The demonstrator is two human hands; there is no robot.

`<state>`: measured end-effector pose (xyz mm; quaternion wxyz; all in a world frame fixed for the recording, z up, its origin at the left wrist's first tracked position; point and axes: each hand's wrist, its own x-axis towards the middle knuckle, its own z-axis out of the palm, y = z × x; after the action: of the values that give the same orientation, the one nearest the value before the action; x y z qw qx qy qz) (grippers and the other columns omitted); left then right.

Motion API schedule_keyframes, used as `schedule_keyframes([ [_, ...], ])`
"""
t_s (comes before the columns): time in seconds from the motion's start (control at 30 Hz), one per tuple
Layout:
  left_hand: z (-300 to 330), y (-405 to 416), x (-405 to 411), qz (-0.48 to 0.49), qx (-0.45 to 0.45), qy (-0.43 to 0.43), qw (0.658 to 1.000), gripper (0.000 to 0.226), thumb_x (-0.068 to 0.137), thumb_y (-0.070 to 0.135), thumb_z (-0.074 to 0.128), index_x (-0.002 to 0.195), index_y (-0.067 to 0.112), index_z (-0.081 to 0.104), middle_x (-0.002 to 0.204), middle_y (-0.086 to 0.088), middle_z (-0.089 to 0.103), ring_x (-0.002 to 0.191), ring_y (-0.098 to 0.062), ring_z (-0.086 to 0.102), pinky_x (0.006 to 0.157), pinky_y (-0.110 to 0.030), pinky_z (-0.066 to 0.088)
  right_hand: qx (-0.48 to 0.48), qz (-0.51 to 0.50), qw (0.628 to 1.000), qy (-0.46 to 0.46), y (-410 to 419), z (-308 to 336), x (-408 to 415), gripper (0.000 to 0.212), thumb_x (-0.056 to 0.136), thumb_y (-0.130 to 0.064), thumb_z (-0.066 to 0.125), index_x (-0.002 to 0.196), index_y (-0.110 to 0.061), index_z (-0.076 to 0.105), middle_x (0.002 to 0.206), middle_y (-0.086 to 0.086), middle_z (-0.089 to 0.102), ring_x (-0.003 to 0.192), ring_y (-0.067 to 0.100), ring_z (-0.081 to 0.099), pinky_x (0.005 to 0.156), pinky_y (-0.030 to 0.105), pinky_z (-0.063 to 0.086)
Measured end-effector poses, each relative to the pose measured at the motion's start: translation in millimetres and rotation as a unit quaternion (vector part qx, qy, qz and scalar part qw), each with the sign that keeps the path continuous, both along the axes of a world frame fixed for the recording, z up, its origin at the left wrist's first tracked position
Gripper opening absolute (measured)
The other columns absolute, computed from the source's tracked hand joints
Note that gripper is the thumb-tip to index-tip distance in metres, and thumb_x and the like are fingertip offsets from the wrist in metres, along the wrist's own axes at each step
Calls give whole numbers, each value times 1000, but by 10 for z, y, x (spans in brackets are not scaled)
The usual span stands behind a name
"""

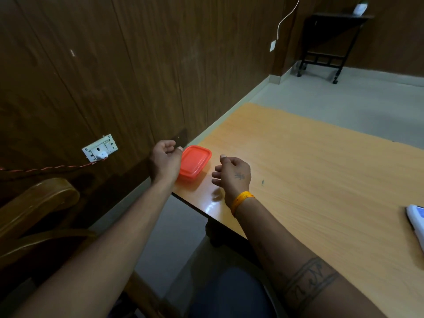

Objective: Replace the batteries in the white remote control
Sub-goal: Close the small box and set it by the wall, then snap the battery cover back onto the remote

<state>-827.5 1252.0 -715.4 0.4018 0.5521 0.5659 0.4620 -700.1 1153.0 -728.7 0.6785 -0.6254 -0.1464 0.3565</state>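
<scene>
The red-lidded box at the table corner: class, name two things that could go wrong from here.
1. The red-lidded box sits near the table corner; the left hand reaching in might knock it off.
2. The white remote lies far right, almost out of view, and could be forgotten or brushed away.

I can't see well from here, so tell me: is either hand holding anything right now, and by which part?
Nothing is plainly held. The left hand hovers curled at the red container's near edge; the right hand hangs loosely beside it, empty.
</scene>
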Motion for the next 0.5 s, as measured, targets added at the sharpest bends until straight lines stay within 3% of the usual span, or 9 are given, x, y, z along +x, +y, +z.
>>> schedule_keyframes([
  [0.13,217,-446,256,-52,33,-27,998,21,97,25,68,116,33,66,104,21,63,94,-1,60,82,-33,53,26,-6,1000,6,-318,217,142,23,105,-28,60,100,-7,68,80,10,66,69,25,66,61,36,59],
  [0.27,401,-965,680,-135,8,-86,987,13,97,20,66,107,25,71,100,0,74,91,-16,70,79,-40,60,42,-38,998,4,-783,379,430,23,104,-27,61,99,-7,70,76,7,66,66,22,66,54,30,56],
  [0.37,467,-1405,1136,-202,-46,-119,971,13,97,17,65,106,20,74,100,-1,77,87,-17,73,70,-36,59,47,-75,996,-2,-1197,459,739,24,104,-27,62,103,-5,71,75,7,67,64,21,67,53,30,57],
  [0.5,396,-2038,1750,-289,-95,-106,947,11,99,19,64,104,21,73,105,-1,76,95,-21,73,71,-37,59,3,-147,988,-52,-1844,452,1201,16,102,-26,62,100,-14,73,81,5,74,71,20,72,59,33,59],
])
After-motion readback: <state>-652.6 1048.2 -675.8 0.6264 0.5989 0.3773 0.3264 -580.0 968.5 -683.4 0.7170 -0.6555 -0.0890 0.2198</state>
